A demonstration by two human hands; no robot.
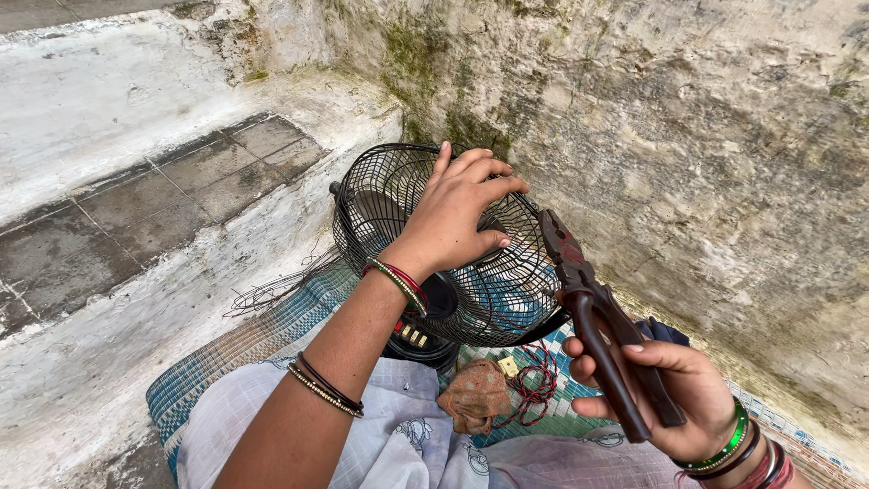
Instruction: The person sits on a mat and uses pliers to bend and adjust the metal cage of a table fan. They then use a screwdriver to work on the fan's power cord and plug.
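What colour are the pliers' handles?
Dark reddish-brown, seen in the head view: pliers in the right hand.

Left arm: reaching forward and up from the lower left, forearm bare, thin bangles sitting at mid-forearm and at the wrist.
Left hand [457, 217]: lying palm-down, fingers [489, 170] spreading and curling over a rounded surface, thumb pointing right.
Right hand [674, 394]: coming in from the lower right corner, palm turning upward, fingers wrapping around two handles.
Right wrist: wearing green, dark and red bangles.
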